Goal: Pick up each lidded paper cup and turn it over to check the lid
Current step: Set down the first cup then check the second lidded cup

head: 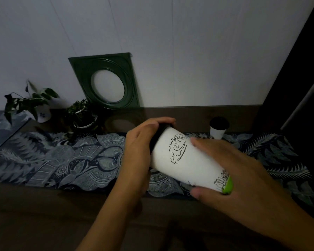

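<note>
1. Dim light fills the room, and a patterned cloth (65,160) with leaves and swirls lies along a dark table (43,214) by a pale wall (188,51).
2. At the back stand two small plants (31,102), and a green frame (105,80) leans on the wall.
3. A person holds a white paper cup (185,160) up above the cloth, in the middle of the view. It is tipped far over on its side.
4. The cup's black lid (159,134) points to the left and away. Its bottom end, with a green band, points to the right and near.
5. The left hand (140,144) is cupped over the lid end, with fingers curled around the lid's rim.
6. The right hand (230,171) is wrapped around the bottom end, thumb under and fingers over, pressed on the cup.
7. This looks like the turning step, about halfway over.
8. Next, the hands likely need to roll the cup the rest of the way, keeping a soft squeeze so the paper does not bend.
9. A second cup (218,129) with a black lid stands upright at the back right, well apart from the hands. It seems to wait for its turn.
</note>
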Demonstrator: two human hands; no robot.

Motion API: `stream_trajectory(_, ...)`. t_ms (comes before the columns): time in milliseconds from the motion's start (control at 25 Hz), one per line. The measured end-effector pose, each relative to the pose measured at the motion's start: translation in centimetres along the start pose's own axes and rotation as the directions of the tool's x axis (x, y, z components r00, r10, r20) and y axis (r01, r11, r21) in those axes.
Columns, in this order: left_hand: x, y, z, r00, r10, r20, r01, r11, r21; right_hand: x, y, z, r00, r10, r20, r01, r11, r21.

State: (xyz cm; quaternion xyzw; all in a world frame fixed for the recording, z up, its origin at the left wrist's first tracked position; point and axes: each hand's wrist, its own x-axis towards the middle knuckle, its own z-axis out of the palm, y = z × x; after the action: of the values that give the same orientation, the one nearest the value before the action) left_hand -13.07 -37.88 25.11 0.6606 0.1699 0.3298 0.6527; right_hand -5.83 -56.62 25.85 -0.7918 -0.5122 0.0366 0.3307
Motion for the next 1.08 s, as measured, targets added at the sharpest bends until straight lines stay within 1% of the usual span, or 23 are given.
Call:
stream_trajectory(40,0.0,0.0,0.0,1.000,0.006,0.014,-0.005,1.000,-0.016,0.0,0.0,0.0,1.000,-0.002,-0.014,0.002,1.000,-0.009)
stream_trajectory(80,-0.2,0.0,0.0,0.999,0.028,0.041,-0.027,0.999,-0.038,0.1,-0.1,-0.4,0.999,0.042,-0.007,-0.041,0.992,0.116)
stream_trajectory(120,-0.4,0.0,-0.1,0.996,0.058,0.072,-0.053,0.997,-0.062,0.3,-0.2,-0.8,0.995,0.099,0.026,-0.102,0.935,0.341)
stream_trajectory(200,-0.9,-0.1,-0.2,0.988,0.110,0.110,-0.102,0.991,-0.081,0.3,0.1,-1.2,0.982,0.148,0.114,-0.185,0.695,0.694)
stream_trajectory(240,-1.1,-0.2,-0.1,0.988,0.117,0.104,-0.109,0.991,-0.079,0.2,0.3,-1.3,0.976,0.169,0.140,-0.215,0.616,0.758)
stream_trajectory(280,-1.1,-0.2,-0.1,0.991,0.106,0.083,-0.100,0.992,-0.072,0.1,0.4,-1.3,0.973,0.172,0.154,-0.228,0.601,0.766)
stream_trajectory(320,-1.0,-0.2,0.1,0.995,0.080,0.054,-0.077,0.995,-0.064,-0.1,0.2,-1.2,0.974,0.177,0.138,-0.222,0.674,0.705)
stream_trajectory(400,-0.7,0.0,0.3,0.999,-0.045,0.001,0.045,0.999,-0.029,-0.1,-0.3,-0.8,0.994,0.107,0.032,-0.111,0.944,0.311)
stream_trajectory(480,-0.3,0.3,0.2,0.970,-0.244,0.008,0.244,0.969,-0.031,0.0,-0.4,-0.1,0.996,-0.031,-0.083,0.022,0.994,-0.111)
stream_trajectory(520,-0.1,0.4,0.1,0.950,-0.310,0.035,0.312,0.949,-0.048,0.0,-0.5,-0.1,0.992,-0.064,-0.106,0.049,0.990,-0.134)
stream_trajectory(600,0.0,0.4,-0.2,0.954,-0.289,0.077,0.295,0.951,-0.094,0.2,-1.0,-0.8,0.994,0.015,-0.111,-0.002,0.993,0.119)
stream_trajectory(640,0.0,0.5,-0.4,0.972,-0.216,0.098,0.227,0.966,-0.122,0.5,-1.1,-1.2,0.991,0.126,-0.045,-0.102,0.928,0.360)
stream_trajectory(680,-0.1,0.6,-0.4,0.984,-0.128,0.122,0.146,0.977,-0.154,0.4,-1.4,-1.6,0.976,0.215,0.045,-0.197,0.767,0.610)
stream_trajectory(720,-0.2,0.8,-0.4,0.989,-0.052,0.139,0.077,0.980,-0.185,1.0,-0.8,-1.5,0.940,0.316,0.128,-0.297,0.574,0.763)
stream_trajectory(760,-0.3,1.1,-0.4,0.990,0.008,0.140,0.021,0.979,-0.205,0.4,-0.6,-2.0,0.906,0.328,0.269,-0.388,0.385,0.837)
stream_trajectory(800,-0.3,1.3,-0.4,0.990,0.057,0.128,-0.029,0.977,-0.211,0.0,-0.9,-1.8,0.881,0.213,0.422,-0.460,0.188,0.868)
stream_trajectory(840,-0.2,1.6,-0.3,0.989,0.099,0.109,-0.075,0.976,-0.206,-0.2,-0.9,-1.8,0.846,0.195,0.496,-0.508,0.016,0.861)
stream_trajectory(880,-0.1,1.9,-0.3,0.988,0.127,0.083,-0.109,0.976,-0.191,-0.1,-1.1,-2.0,0.833,0.225,0.506,-0.509,-0.047,0.859)
stream_trajectory(920,0.1,2.2,-0.3,0.990,0.133,0.054,-0.122,0.978,-0.170,0.4,-0.8,-2.1,0.860,0.202,0.468,-0.477,-0.004,0.879)
stream_trajectory(960,0.3,2.6,-0.2,0.992,0.120,0.028,-0.115,0.984,-0.138,0.8,-0.7,-1.0,0.915,0.155,0.372,-0.394,0.158,0.905)
stream_trajectory(1000,0.5,2.9,-0.1,0.995,0.102,0.011,-0.100,0.991,-0.091,0.4,-1.2,-0.2,0.955,0.221,0.198,-0.283,0.484,0.828)
stream_trajectory(1040,0.7,3.2,0.0,0.996,0.091,0.005,-0.090,0.995,-0.033,0.3,-1.7,0.1,0.966,0.257,0.025,-0.227,0.798,0.559)
stream_trajectory(1080,0.8,3.4,0.1,0.996,0.090,0.013,-0.090,0.996,0.019,-0.3,-2.1,0.3,0.984,0.154,-0.090,-0.117,0.940,0.320)
